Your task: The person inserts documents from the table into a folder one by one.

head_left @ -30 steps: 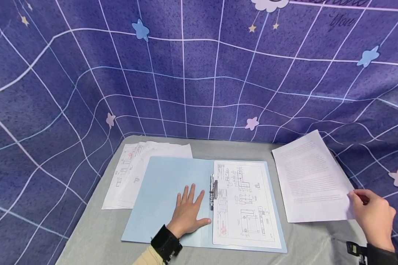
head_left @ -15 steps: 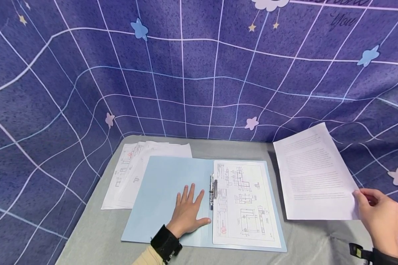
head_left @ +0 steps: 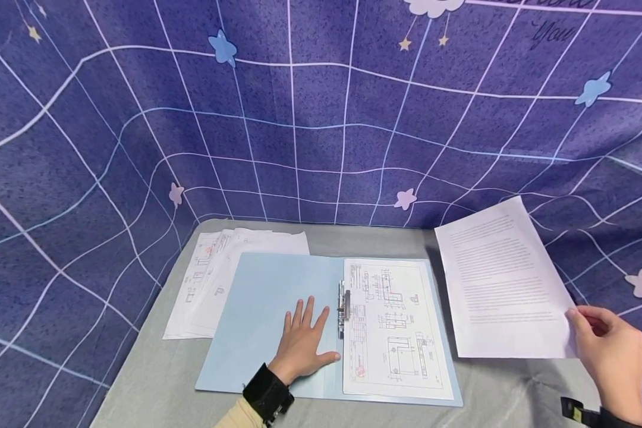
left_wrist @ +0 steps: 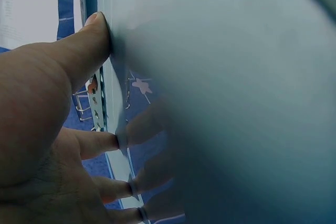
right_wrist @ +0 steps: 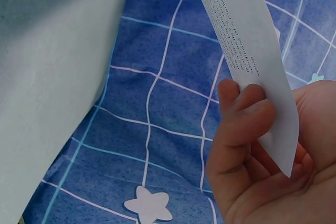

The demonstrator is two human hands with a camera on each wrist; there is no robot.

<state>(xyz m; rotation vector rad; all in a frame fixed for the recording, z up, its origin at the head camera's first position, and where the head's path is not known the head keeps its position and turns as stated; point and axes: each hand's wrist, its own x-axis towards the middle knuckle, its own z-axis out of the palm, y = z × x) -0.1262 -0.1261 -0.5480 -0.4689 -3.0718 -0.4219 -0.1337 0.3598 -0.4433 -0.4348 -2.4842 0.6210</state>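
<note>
My left hand (head_left: 303, 343) rests with spread fingers on the left inside cover of an open light blue folder (head_left: 262, 291). A metal lever clip (head_left: 345, 310) runs along the folder's fold, and sheets with technical drawings (head_left: 401, 333) lie on its right side. At the far right my right hand (head_left: 612, 351) pinches the lower right corner of a printed text sheet (head_left: 497, 285), which is raised and slanted over the table. In the right wrist view, curled fingers (right_wrist: 247, 114) and the thumb side grip the bent paper (right_wrist: 262, 40).
A loose pile of drawing sheets (head_left: 203, 297) lies at the left, partly under the folder. The grey table (head_left: 155, 368) is bordered at the back and sides by a blue-purple curtain (head_left: 321, 137) with a grid and stars.
My right hand has lifted the text sheet up and to the right, then shifted it slightly left. The left hand and the folder have stayed in place.
</note>
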